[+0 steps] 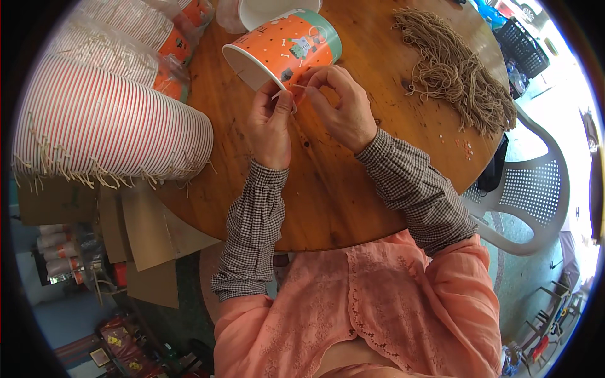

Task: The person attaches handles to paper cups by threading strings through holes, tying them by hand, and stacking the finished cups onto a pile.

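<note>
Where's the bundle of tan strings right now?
In the head view the bundle of tan strings lies on the round wooden table at its far right, beyond the right hand and right of the orange paper bucket.

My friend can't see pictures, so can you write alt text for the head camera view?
Two hands, the left hand and right hand, pinch a thin string at the rim of an orange paper cup lying on its side on a round wooden table. A long stack of striped cups lies to the left, and a pile of tan string to the right.
</note>
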Demonstrator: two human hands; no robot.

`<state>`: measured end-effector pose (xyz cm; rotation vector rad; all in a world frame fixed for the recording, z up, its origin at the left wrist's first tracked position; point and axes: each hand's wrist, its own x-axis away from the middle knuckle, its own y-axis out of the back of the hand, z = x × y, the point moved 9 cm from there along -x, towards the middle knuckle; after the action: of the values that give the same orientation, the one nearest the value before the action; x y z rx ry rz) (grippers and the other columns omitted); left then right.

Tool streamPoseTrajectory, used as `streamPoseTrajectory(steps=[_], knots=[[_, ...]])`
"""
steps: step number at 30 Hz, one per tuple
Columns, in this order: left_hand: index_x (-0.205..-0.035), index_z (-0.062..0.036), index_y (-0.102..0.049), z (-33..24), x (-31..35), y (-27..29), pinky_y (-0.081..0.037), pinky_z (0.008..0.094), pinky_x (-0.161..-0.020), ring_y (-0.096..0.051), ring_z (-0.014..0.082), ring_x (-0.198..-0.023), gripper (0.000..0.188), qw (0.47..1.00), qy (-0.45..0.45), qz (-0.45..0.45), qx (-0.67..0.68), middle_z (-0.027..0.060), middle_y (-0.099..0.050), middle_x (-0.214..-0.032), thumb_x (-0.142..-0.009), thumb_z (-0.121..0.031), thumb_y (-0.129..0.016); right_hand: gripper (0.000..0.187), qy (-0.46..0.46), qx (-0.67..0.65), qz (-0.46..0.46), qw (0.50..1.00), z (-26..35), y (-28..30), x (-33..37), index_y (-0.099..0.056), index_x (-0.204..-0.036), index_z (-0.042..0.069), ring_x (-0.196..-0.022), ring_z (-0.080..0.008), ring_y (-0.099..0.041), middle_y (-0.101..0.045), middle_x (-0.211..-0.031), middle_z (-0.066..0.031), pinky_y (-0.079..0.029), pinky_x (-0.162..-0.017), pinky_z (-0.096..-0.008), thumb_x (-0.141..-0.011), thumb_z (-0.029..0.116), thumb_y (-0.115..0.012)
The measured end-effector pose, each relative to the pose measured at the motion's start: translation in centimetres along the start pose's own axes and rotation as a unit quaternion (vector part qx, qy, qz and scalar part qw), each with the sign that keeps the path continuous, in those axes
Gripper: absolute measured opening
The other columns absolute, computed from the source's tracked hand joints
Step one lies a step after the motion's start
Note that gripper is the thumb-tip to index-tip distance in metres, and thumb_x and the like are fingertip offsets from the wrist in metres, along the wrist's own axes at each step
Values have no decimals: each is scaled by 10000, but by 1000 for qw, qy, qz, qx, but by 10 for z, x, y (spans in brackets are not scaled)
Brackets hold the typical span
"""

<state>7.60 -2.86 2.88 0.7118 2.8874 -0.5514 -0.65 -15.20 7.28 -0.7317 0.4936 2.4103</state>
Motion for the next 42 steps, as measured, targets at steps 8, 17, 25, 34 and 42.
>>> streamPoseTrajectory(steps=[8,17,25,34,42], knots=[[-1242,24,-526,2,1,-5,-435,232,-762,-488,75,-820,329,1000,6,9,16,6,-574,-983,-959,-133,-582,95,-14,-1,5,1000,-1,1,0,-581,-866,15,-951,-285,-566,-614,-913,-105,-467,-848,-380,-820,90,-617],[-1201,26,-575,8,1,-4,-462,234,-785,-538,83,-883,273,998,-4,32,-53,26,-614,-1042,-962,-106,-561,107,-17,38,12,999,-6,-3,1,-614,-876,34,-981,-291,-543,-595,-975,-94,-467,-851,-383,-815,117,-645],[-947,25,-672,8,-3,16,-503,236,-739,-603,106,-845,115,990,-24,-42,-134,41,-638,-975,-859,-47,-689,146,-5,94,47,994,-4,-9,2,-634,-953,28,-850,-238,-610,-644,-897,-78,-512,-781,-346,-835,101,-677],[-897,27,-640,12,-13,19,-507,237,-677,-609,101,-778,66,959,-13,-68,-274,61,-653,-875,-862,-21,-667,193,-165,-59,152,973,-25,-28,15,-602,-1028,-27,-695,-70,-601,-668,-846,-65,-506,-585,-238,-881,95,-621],[-950,20,-608,18,-16,11,-527,237,-717,-630,118,-802,59,992,19,5,-123,61,-646,-876,-916,-22,-585,204,-185,-144,141,962,-38,-28,11,-641,-1080,-17,-639,-64,-564,-679,-891,-63,-490,-562,-216,-915,62,-551]])
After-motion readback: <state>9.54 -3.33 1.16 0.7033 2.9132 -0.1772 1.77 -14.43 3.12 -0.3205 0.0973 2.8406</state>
